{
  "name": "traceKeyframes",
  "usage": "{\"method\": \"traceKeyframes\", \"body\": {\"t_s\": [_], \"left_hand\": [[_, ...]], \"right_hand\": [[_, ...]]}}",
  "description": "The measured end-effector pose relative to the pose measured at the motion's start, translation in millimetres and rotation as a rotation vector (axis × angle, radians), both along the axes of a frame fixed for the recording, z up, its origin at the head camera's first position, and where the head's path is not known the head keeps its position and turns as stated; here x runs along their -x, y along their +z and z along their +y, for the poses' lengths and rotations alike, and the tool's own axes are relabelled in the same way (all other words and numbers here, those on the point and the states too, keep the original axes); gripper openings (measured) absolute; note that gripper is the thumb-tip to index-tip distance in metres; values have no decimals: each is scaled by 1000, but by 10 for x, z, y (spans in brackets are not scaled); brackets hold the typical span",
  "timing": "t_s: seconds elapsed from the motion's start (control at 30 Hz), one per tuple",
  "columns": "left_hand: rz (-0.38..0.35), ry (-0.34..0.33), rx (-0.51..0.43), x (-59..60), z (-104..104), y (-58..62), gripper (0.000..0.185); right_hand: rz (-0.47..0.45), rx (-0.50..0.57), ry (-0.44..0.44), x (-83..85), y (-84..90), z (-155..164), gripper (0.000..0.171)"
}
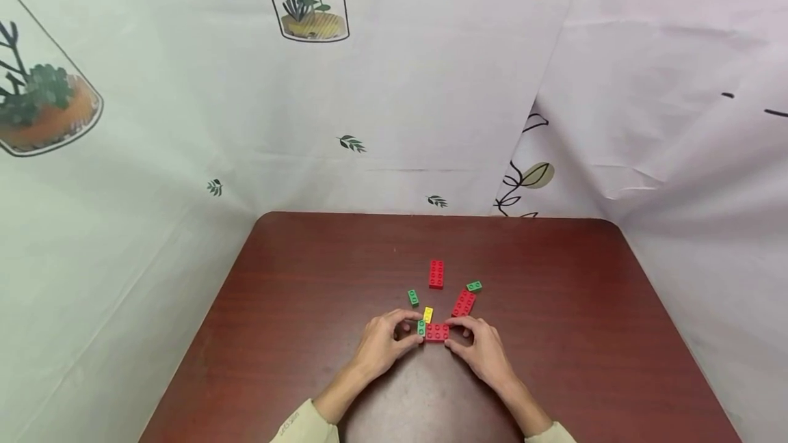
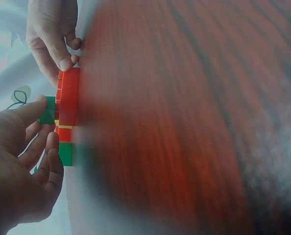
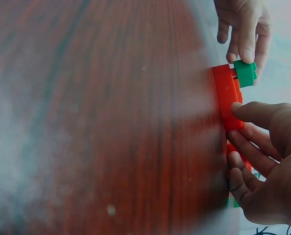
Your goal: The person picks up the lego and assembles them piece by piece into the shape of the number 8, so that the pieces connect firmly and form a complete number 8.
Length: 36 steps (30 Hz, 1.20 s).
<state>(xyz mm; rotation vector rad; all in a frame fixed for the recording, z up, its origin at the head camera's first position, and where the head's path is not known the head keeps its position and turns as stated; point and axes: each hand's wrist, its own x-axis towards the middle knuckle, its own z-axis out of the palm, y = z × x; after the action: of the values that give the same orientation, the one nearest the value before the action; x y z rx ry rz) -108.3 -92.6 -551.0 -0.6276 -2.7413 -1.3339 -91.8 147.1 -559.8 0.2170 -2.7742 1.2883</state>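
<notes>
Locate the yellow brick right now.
Head view: the yellow brick lies on the table just beyond the red brick held by both hands.

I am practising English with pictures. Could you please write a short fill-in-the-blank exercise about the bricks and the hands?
1. Both hands hold a ____ brick on the table.
2. The left hand presses a small ____ brick onto it.
3. The single yellow brick lies just ____ the held brick.

Missing words: red; green; behind

red brick (image 1: 437, 332) flat on table | small green brick (image 1: 421, 327) on its left end
</notes>
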Motion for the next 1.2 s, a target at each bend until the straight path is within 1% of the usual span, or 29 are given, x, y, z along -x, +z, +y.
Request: {"method": "traceKeyframes", "body": {"t_s": [0.23,0.57,0.77,1.2], "left_hand": [[-11,7,10,-12,6,22,35],[25,19,23,-18,21,16,32],[28,28,36,-19,31,20,31],[43,26,41,-33,29,30,32]], "right_hand": [[-1,-3,0,-3,4,-8,33],[-5,-11,-1,-11,8,-20,33],[-10,-15,-4,-10,22,-22,32],[9,-9,-6,-13,13,-20,33]]}}
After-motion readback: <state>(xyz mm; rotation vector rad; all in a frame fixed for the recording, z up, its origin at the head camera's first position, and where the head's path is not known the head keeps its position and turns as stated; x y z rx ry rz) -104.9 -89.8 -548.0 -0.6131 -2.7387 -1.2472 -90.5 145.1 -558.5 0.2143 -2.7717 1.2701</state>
